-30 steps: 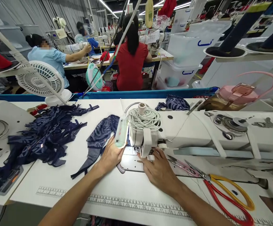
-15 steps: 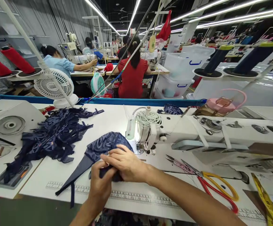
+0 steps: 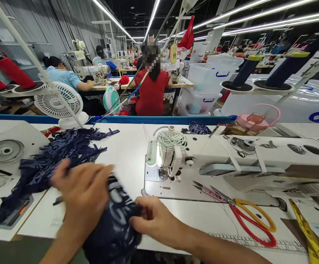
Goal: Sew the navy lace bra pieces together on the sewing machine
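Observation:
A navy patterned fabric piece (image 3: 118,216) hangs in front of me over the table's near edge. My right hand (image 3: 159,222) pinches its right edge between thumb and fingers. On the fabric's left side is my left hand (image 3: 79,194), smeared by motion; its grip on the cloth cannot be made out. Beyond my left hand lies a heap of navy fabric pieces (image 3: 66,146). The sewing machine (image 3: 173,157) stands ahead of my right hand, with bare plate under its needle area.
Red- and yellow-handled scissors (image 3: 252,220) and pink snips (image 3: 210,192) lie at right, near a yellow tape measure (image 3: 307,234). A white fan (image 3: 59,102) stands behind the heap. A pink-lidded jug (image 3: 252,123) is behind the machine. Two people sit at machines ahead.
The fabric piece has come off the table beside the needle, toward me and down. My left hand has moved left and up; my right hand has drawn back from the machine, pinching the cloth's edge.

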Tool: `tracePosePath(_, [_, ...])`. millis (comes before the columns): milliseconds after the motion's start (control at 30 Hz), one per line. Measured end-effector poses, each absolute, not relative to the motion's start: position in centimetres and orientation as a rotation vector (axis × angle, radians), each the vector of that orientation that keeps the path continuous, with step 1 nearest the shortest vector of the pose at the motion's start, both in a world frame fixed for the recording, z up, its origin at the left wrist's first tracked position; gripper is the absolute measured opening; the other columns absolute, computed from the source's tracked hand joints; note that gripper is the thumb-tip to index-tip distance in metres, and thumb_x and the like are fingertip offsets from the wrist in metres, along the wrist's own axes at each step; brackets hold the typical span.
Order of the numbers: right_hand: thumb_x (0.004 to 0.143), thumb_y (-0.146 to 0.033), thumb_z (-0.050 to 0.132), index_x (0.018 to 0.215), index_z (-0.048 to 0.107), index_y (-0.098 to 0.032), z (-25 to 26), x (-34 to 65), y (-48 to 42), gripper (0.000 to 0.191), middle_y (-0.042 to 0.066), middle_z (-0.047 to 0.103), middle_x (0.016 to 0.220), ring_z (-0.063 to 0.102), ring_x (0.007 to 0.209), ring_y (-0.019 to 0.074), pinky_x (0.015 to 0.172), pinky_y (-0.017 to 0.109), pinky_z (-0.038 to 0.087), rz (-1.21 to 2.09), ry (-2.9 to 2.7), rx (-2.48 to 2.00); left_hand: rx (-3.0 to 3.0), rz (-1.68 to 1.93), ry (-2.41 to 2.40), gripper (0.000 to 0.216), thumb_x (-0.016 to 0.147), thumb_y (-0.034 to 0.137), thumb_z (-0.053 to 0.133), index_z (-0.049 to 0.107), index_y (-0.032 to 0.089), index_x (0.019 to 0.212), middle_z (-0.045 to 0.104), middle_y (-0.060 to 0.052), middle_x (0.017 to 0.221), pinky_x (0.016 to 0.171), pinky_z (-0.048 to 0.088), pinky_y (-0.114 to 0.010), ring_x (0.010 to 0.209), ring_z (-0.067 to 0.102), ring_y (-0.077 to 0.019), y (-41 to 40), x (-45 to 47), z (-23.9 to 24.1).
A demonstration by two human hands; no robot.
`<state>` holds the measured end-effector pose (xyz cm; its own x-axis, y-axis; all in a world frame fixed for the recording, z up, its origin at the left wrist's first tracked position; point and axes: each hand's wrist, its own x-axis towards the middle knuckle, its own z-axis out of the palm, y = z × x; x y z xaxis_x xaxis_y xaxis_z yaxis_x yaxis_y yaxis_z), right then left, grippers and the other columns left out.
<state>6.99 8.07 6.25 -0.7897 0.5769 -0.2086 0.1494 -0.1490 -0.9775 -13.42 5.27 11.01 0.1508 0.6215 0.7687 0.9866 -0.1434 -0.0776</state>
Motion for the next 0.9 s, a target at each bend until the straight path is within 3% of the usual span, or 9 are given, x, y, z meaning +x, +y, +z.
tracePosePath(67, [0.087,-0.030,0.051,0.098,0.052,-0.019,4.0,8.9,8.3,0.016,-0.005,0.056,0.063,0.057,0.047,0.0122,0.043,0.021,0.041,1.879,-1.876,-1.064,-2.118,-0.597,-1.592,0.029,0.079,0.001,0.052,0.068,0.023,0.089,0.068,-0.002,0.084,0.108,0.027,-0.060,0.087,0.061,-0.0221,9.7,-10.6,8.5])
tracePosePath(133, [0.088,-0.025,0.054,0.120,0.049,-0.018,1.9,10.8,9.0,0.033,-0.005,0.056,0.062,0.058,0.051,0.0143,0.049,0.024,0.046,1.239,-2.108,-1.270,-2.295,-0.501,-1.647,0.028,0.077,-0.001,0.051,0.067,0.021,0.085,0.066,-0.003,0.078,0.104,0.032,-0.058,0.085,0.060,-0.0235,13.4,-8.4,4.7])
tracePosePath(233, [0.086,-0.022,0.062,0.135,0.046,-0.018,0.2,12.8,10.0,0.052,0.008,0.065,0.089,0.064,0.079,0.0229,0.069,0.035,0.053,0.349,-2.381,-1.157,-2.299,-0.502,-1.694,0.022,0.082,0.005,0.053,0.066,0.019,0.091,0.066,-0.008,0.092,0.102,0.035,-0.055,0.092,0.058,-0.0254,16.3,-6.9,0.5])
tracePosePath(300, [0.086,-0.021,0.063,0.131,0.052,-0.018,-0.1,13.5,10.6,0.046,0.013,0.062,0.113,0.060,0.104,0.0273,0.086,0.041,0.051,0.122,-2.482,-0.956,-2.265,-0.526,-1.734,0.019,0.086,0.011,0.051,0.065,0.017,0.099,0.063,-0.014,0.107,0.098,0.037,-0.055,0.102,0.055,-0.0293,16.4,-6.8,-0.1])
tracePosePath(400, [0.090,-0.022,0.059,0.120,0.059,-0.017,0.0,13.8,11.2,0.031,0.010,0.062,0.117,0.055,0.113,0.0241,0.100,0.042,0.043,0.107,-2.555,-0.775,-2.324,-0.500,-1.738,0.020,0.091,0.013,0.045,0.063,0.016,0.099,0.063,-0.013,0.100,0.086,0.046,-0.044,0.094,0.057,-0.0268,14.9,-6.8,0.9])
tracePosePath(500, [0.092,-0.025,0.057,0.118,0.061,-0.017,0.1,14.1,11.5,0.027,0.007,0.065,0.108,0.058,0.103,0.0211,0.098,0.041,0.042,0.133,-2.554,-0.769,-2.528,-0.431,-1.642,0.020,0.094,0.021,0.047,0.061,0.017,0.108,0.065,-0.009,0.102,0.088,0.047,-0.038,0.097,0.059,-0.0237,13.2,-6.5,1.5])
tracePosePath(633, [0.093,-0.027,0.056,0.113,0.064,-0.018,0.1,14.7,11.3,0.023,0.007,0.065,0.103,0.058,0.099,0.0201,0.098,0.041,0.039,0.119,-2.474,-0.782,-2.779,-0.413,-1.564,0.048,0.094,0.044,0.050,0.047,0.017,0.133,0.053,-0.014,0.136,0.106,0.037,-0.050,0.127,0.046,-0.0294,13.1,-6.6,1.0])
tracePosePath(900, [0.093,-0.030,0.057,0.117,0.065,-0.024,0.0,14.9,11.5,0.026,0.006,0.065,0.110,0.058,0.091,0.0187,0.104,0.046,0.029,0.097,-2.430,-0.877,-2.895,-0.449,-1.536,0.043,0.093,0.048,0.049,0.055,0.022,0.127,0.061,-0.011,0.125,0.112,0.024,-0.059,0.120,0.052,-0.0287,15.5,-7.3,0.9])
